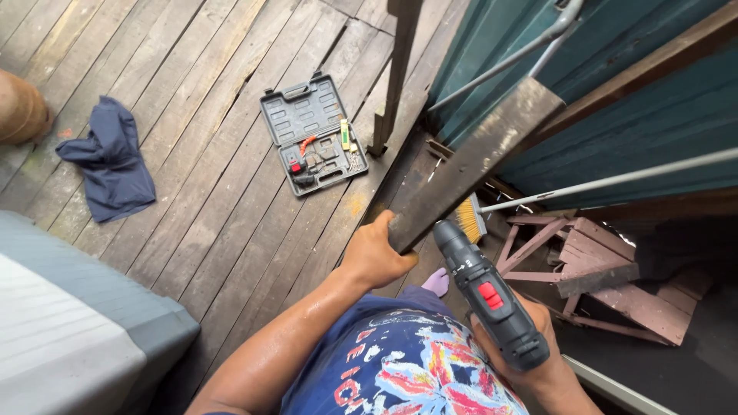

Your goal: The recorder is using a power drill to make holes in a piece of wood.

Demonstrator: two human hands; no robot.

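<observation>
The left hand [377, 253] is closed around the lower end of a long, weathered grey wooden plank [473, 165], thumb over its top face, holding it slanted up toward the dark green corrugated metal wall [615, 131]. The right hand [530, 350] grips the handle of a dark grey cordless drill with a red switch [488, 300], whose nose points at the plank's underside just beside the left hand's fingers.

On the worn wooden plank deck [200, 154], well apart from both hands, an open grey plastic tool case [313, 134] lies with bits and a red part inside, near the foot of an upright wooden post [396, 77]. A crumpled dark blue cloth [111, 157] lies toward the deck's left edge. A broom with yellow bristles and a grey handle [470, 217] rests just behind the plank, and a reddish wooden frame [592, 269] lies beyond the deck's right edge.
</observation>
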